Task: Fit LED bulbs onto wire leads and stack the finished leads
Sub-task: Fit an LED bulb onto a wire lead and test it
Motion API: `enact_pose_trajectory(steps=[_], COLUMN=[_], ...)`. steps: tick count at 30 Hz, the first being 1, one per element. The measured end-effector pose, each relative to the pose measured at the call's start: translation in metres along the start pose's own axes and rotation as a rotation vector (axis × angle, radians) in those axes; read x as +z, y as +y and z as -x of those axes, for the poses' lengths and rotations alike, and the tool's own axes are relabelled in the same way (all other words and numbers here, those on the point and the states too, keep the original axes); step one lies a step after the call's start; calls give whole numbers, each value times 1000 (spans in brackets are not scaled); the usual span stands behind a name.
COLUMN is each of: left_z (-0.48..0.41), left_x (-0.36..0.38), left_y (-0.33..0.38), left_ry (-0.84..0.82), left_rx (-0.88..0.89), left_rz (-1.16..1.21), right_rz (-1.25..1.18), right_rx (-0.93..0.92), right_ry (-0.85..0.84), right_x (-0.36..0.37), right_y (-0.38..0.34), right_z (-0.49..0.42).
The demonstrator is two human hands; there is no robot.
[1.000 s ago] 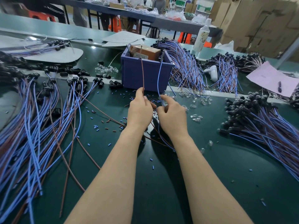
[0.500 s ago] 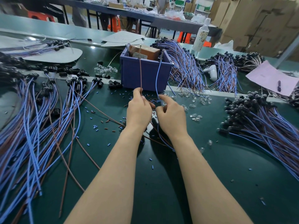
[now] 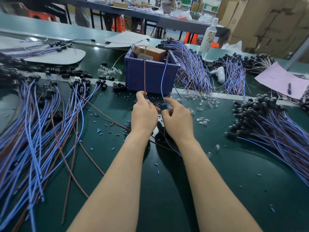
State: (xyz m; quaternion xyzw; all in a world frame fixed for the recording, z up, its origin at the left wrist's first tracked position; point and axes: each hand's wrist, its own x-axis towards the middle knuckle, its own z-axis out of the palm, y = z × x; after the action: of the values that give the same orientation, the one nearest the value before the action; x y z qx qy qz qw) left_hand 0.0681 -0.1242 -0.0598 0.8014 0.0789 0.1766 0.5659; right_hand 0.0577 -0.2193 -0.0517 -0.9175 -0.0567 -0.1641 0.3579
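My left hand (image 3: 143, 113) pinches a brown wire (image 3: 144, 71) that stands straight up in front of the blue bin. My right hand (image 3: 178, 118) holds a blue wire (image 3: 163, 81) that arcs up beside it; the forefinger points forward. The two hands touch at the middle of the green table; what lies between the fingers is hidden. Clear LED bulbs (image 3: 203, 120) lie scattered just right of my right hand. A pile of leads with bulbs fitted (image 3: 267, 124) lies at the right. Leads with black sockets (image 3: 50, 114) spread over the left.
A blue bin (image 3: 150, 76) with a cardboard box inside stands just behind my hands. More wire bundles (image 3: 192, 67) lie behind it. A pink paper sheet (image 3: 280, 79) sits at the far right, a bottle (image 3: 208, 39) at the back. Small insulation bits litter the green table (image 3: 167, 181).
Both hands stay at the same spot. My right forefinger has straightened forward and the blue wire has bowed a little more.
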Motion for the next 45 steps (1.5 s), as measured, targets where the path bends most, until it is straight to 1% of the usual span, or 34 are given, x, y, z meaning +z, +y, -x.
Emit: enact_pose_trajectory(steps=[12,17,20,23,25,27,28,30,31,33,35,36,37,38,39,40,41,42,43,44,45], left_z=[0,-1,-3,-3,-3,-6,-8,-13,-16,-20,-23,-25,-26,-24,-21,-17,-13,-9,-6,-4,-1], left_x=[-4,-4,-7,-11,-14,-20,-26,-39,-46,-57,-64,-67,-69,-70,-69,-67,-63,-56,-47,-38,-28], left_y=[1,2,7,10,13,17,18,20,20,20,16,13,9,8,9,11,14,20,24,27,28], left_ry=[6,-20,-48,-53,10,159,253,426,496,599,706,744,771,786,814,848,867,822,699,503,265], left_rx=[-7,-37,-29,-15,-6,-9,-16,-40,-58,-110,-171,-204,-237,-260,-247,-173,-30,147,312,426,460], left_rz=[43,110,190,245,312,409,465,611,693,805,873,860,772,605,383,156,-38,-177,-254,-255,-206], right_rz=[0,4,-69,-202,-275,-254,-185,37,143,268,287,256,196,114,30,-37,-80,-116,-158,-216,-293], right_rx=[-6,22,-6,-80,-94,-95,-97,-110,-122,-134,-119,-88,-46,-4,27,38,32,18,10,16,40], right_ry=[-3,-4,-16,-108,-180,-306,-398,-592,-662,-719,-690,-646,-596,-555,-534,-533,-543,-559,-566,-558,-535], right_x=[-1,1,1,0,-1,-7,-11,-19,-23,-28,-32,-34,-38,-41,-44,-46,-47,-44,-40,-36,-33], right_y=[0,1,-3,-9,-13,-15,-15,-14,-13,-11,-8,-4,-1,2,5,6,5,3,1,-1,-2], right_z=[0,-1,1,4,4,3,2,1,1,1,-2,-3,-5,-6,-6,-7,-7,-6,-5,-3,-2])
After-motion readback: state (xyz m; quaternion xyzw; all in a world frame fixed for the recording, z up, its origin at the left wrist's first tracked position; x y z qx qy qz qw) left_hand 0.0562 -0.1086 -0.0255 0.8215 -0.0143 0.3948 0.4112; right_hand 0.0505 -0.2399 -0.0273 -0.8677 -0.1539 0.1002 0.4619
